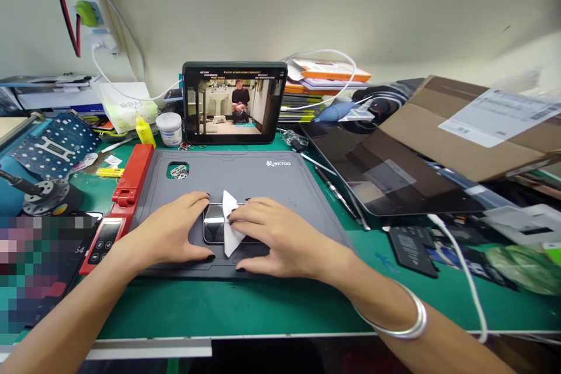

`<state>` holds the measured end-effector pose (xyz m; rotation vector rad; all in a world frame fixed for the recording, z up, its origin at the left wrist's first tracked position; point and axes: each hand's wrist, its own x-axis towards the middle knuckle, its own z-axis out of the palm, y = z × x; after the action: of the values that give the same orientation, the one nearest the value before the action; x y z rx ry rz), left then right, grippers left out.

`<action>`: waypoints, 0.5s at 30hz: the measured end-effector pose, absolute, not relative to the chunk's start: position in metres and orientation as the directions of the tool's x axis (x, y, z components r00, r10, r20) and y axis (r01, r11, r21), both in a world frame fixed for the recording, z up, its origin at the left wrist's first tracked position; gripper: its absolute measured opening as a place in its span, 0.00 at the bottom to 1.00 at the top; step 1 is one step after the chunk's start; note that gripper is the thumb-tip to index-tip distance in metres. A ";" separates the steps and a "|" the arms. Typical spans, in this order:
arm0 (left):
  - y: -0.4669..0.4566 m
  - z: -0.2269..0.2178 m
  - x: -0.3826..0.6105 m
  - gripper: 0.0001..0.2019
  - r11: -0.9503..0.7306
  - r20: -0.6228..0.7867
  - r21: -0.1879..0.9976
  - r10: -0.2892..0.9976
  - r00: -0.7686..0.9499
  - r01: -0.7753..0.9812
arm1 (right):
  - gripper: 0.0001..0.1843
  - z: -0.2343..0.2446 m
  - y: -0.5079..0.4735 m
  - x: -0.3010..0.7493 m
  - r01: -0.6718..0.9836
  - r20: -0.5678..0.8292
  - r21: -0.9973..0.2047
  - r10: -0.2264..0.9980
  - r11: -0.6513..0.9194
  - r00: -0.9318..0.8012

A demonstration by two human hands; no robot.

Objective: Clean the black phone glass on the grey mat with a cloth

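Centred on the mat [263,178], a phone [214,227] lies long axis left to right; the left hand [169,231] sits open beside it, fingers [198,201] touching its left end; the right hand [274,236], nearer, lies over a white cloth [231,225] on it, grip unclear.

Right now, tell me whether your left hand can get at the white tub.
Probably yes: the left hand rests on the grey mat, and the white tub stands beyond the mat's far edge, with nothing tall between them.

The left hand [169,229] touches a phone [213,223] while the right hand [280,239] presses white cloth [230,225] onto it.
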<state>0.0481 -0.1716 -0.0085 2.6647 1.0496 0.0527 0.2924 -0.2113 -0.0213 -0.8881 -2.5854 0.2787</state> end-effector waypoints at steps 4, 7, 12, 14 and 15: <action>-0.172 -0.008 0.049 0.38 -0.702 -0.070 0.259 0.672 0.737 0.664 | 0.20 -0.021 -0.209 0.298 0.565 0.303 -0.315 0.645 0.763 -0.702; -0.172 -0.007 0.049 0.39 -0.697 -0.078 0.266 0.673 0.735 0.666 | 0.24 -0.023 -0.211 0.294 0.520 0.303 -0.332 0.611 0.787 -0.731; -0.173 -0.006 0.050 0.37 -0.704 -0.054 0.284 0.666 0.744 0.651 | 0.26 -0.027 -0.213 0.287 0.495 0.292 -0.336 0.588 0.801 -0.754; -0.173 -0.006 0.049 0.37 -0.703 -0.057 0.275 0.669 0.741 0.656 | 0.26 -0.027 -0.213 0.288 0.532 0.294 -0.316 0.615 0.785 -0.732; -0.173 -0.007 0.049 0.37 -0.701 -0.059 0.270 0.672 0.738 0.660 | 0.25 -0.026 -0.213 0.289 0.553 0.296 -0.308 0.631 0.774 -0.717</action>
<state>0.0493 -0.1731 -0.0068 2.6675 1.0447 0.0630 0.2885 -0.2134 -0.0260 -0.9001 -2.5820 0.2782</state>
